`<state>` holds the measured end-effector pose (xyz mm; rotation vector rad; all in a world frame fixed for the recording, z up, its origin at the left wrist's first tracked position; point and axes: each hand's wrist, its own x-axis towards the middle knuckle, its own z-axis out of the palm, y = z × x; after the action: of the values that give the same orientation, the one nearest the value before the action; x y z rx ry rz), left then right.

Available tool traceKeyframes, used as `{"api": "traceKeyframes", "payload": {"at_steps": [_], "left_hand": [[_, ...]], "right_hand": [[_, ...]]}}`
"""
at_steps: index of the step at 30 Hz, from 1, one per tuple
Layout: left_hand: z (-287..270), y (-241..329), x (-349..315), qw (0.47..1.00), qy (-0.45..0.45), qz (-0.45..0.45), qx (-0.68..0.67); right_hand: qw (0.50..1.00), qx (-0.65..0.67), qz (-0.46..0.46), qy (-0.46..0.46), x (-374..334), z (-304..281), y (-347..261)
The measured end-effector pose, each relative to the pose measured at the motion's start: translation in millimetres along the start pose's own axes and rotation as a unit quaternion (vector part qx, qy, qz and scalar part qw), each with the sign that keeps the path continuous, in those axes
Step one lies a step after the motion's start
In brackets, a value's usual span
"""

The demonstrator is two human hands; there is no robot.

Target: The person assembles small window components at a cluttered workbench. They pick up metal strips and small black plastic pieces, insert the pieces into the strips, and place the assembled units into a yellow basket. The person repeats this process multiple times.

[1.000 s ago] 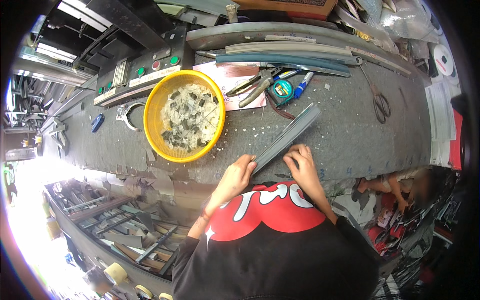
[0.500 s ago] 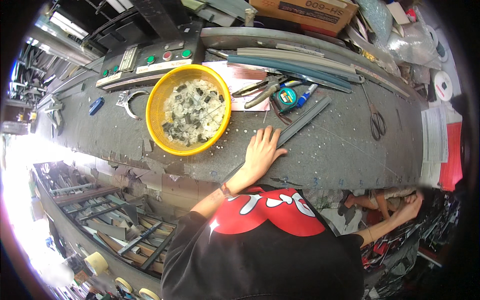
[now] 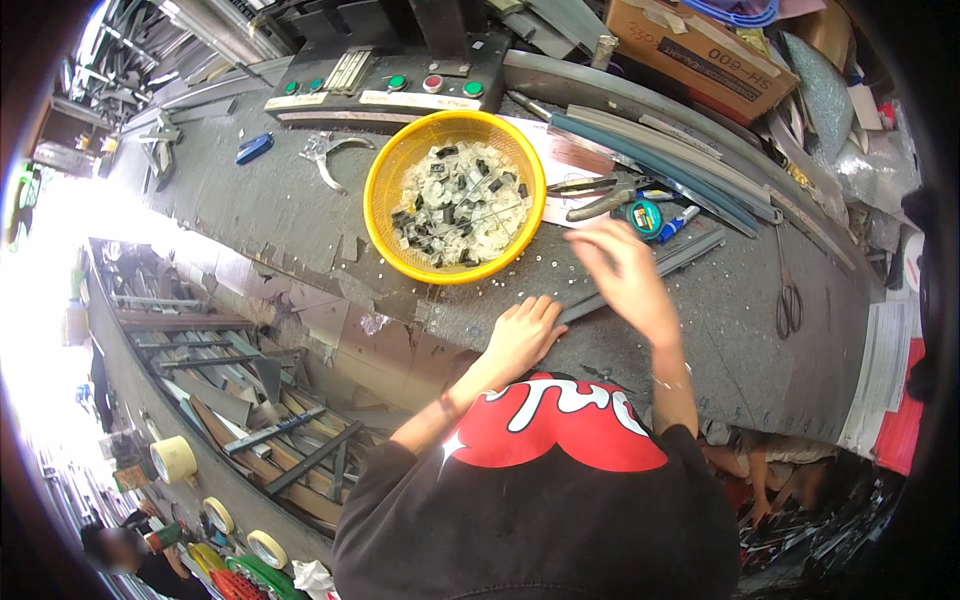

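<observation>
A long grey strip (image 3: 672, 262) lies slantwise across the dark workbench. My left hand (image 3: 522, 338) is closed over its near end, fingers bent and pressed together. Above the strip is my right hand (image 3: 628, 278), pointing left and blurred by motion; whether its fingers hold anything does not show. A yellow basket (image 3: 378, 225) stands to the left of it, filled with small clear and black plastic pieces (image 3: 465, 205). Just beyond the right hand are a teal tape measure (image 3: 645, 217), a blue marker (image 3: 680, 222) and pliers (image 3: 602, 202).
Scissors (image 3: 789, 305) lie on the right. Blue-grey strips (image 3: 660, 170) run along the back, near a cardboard box (image 3: 700, 60). A control panel (image 3: 385, 97) with green and red buttons stands behind the basket. Further left are a blue folding tool (image 3: 254, 148) and a silver clamp-like tool (image 3: 325, 155).
My right hand has come from the far lower right up over the strip. The left hand has gone from lying flat to bent fingers at the strip's near end. The view has shifted.
</observation>
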<state>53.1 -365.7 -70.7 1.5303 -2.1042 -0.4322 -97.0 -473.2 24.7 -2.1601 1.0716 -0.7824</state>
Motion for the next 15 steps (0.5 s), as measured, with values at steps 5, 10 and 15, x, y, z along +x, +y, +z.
{"api": "traceKeyframes", "payload": {"at_steps": [5, 10, 15], "left_hand": [[21, -12, 19, 0.994, 0.054, 0.05, 0.085], [12, -15, 6, 0.997, 0.049, -0.022, 0.063], [-15, -15, 0, 0.989, -0.019, -0.112, 0.091]], "right_hand": [[0.959, -0.267, -0.09, -0.027, 60, 92, -15], [0.958, -0.273, -0.078, -0.025, 60, 90, -15], [0.989, 0.03, -0.03, 0.144, 12, 19, 0]]}}
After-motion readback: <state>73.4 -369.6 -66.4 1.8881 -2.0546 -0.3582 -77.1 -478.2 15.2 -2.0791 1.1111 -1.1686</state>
